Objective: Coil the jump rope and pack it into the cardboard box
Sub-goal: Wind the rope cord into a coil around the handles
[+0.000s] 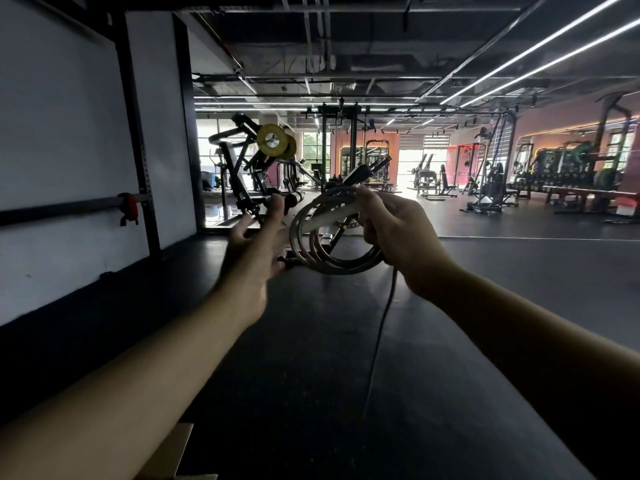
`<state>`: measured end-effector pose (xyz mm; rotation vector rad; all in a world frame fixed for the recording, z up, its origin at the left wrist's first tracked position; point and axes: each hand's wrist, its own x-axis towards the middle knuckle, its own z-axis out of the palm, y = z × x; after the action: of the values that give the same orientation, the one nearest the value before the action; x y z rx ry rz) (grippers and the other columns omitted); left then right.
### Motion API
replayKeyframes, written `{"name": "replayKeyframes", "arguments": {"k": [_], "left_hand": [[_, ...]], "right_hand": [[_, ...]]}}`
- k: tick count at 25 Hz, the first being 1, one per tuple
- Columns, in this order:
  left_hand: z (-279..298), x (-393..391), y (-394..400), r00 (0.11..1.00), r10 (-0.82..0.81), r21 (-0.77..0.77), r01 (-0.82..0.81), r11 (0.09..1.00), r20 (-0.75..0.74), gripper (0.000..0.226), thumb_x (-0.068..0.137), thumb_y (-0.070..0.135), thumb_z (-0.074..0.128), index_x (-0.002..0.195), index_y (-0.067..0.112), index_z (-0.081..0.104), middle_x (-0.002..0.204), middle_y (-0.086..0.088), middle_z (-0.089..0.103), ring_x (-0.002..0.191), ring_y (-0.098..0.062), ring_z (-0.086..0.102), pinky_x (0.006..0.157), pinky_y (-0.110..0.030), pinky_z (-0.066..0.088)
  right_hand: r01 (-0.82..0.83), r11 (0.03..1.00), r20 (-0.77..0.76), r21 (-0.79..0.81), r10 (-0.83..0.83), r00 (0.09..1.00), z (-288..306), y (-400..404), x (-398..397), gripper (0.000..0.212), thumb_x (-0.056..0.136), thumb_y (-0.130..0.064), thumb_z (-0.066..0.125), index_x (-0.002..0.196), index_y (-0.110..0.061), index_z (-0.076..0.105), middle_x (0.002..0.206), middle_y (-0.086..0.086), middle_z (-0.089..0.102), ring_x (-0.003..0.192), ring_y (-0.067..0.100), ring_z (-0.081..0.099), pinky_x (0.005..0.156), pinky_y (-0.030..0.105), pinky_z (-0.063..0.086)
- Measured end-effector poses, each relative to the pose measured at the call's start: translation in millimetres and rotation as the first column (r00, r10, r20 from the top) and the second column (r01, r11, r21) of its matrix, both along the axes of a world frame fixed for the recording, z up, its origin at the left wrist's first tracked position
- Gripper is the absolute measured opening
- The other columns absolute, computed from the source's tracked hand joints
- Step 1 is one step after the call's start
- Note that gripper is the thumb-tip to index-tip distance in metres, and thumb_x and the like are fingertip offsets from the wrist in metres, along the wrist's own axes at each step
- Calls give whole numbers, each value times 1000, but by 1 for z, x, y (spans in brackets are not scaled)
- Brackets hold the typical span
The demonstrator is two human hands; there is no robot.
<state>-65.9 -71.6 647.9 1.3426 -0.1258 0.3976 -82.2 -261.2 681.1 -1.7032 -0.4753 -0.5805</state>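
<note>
Rope hung coiled at frame centre, gripped by my right hand; left hand was open, holding nothing. Loose tail could snag; loops might spring apart before reaching box.

One head-worn wide-angle view faces forward and slightly down along a gym floor, near the two forearms that enter from the lower corners; hands sit mid-frame, ceiling fills the top, a box corner shows bottom left
</note>
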Motion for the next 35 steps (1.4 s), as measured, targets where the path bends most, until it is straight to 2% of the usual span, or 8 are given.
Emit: {"name": "replayKeyframes", "arguments": {"k": [3,6,11,16,21,27,31,35], "left_hand": [[23,-1,23,968,-65,373,-31,927,242,116,54,76,77,151,26,38,138,5,56,113,-1,58,89,-18,51],[52,-5,14,939,-332,704,172,689,95,99,58,64,85,141,26,48,128,0,70,112,-13,69,98,-33,56],[45,-13,-11,853,-502,677,453,580,-141,56,75,32,76,111,-8,58,58,-2,59,46,-14,55,60,-35,55],[46,-10,-6,917,-355,851,329,408,-184,39,86,37,75,92,-1,68,51,3,47,41,-9,40,41,-20,38],[62,-19,5,928,-283,894,327,307,-242,45,84,45,74,86,1,66,54,-1,51,45,-15,45,48,-28,46],[52,-28,1,923,-376,216,353,910,76,30,97,37,61,81,14,51,51,7,32,43,-9,28,51,-25,43],[53,-27,-36,971,-175,-386,225,895,162,38,96,45,62,70,21,48,51,9,34,42,-6,35,48,-23,48],[42,-24,-61,988,82,-424,-19,906,131,41,96,52,60,73,18,58,53,10,54,52,-8,61,64,-33,57]], "right_hand": [[-1,950,12,-313,5,1000,11,-11,0,39,102,-37,55,72,-14,62,54,-5,51,41,3,40,40,14,31],[-103,863,-28,-494,103,994,20,-7,-1,38,102,-33,55,80,-5,68,57,-1,53,45,4,43,43,14,33],[-110,755,-19,-647,128,992,32,-3,-3,43,100,-40,57,95,0,73,73,18,66,63,10,55,60,26,43],[-155,736,-101,-659,118,988,17,-8,-11,43,98,-45,59,87,-6,70,57,-11,58,42,0,45,44,11,34],[-207,882,-136,-423,163,977,8,-18,-11,56,81,-63,62,103,-11,59,80,13,70,45,18,45,40,25,36],[-281,953,-262,-116,243,934,0,-40,-6,85,85,-82,33,108,-5,61,76,13,67,57,21,50,51,29,41],[-373,927,-262,30,368,892,-30,1,-19,83,71,-90,36,123,-30,63,109,16,69,66,20,53,53,29,43],[-301,931,-183,206,339,923,-39,41,-28,71,75,-82,51,115,-25,68,80,10,62,47,15,41,44,24,29]]}}
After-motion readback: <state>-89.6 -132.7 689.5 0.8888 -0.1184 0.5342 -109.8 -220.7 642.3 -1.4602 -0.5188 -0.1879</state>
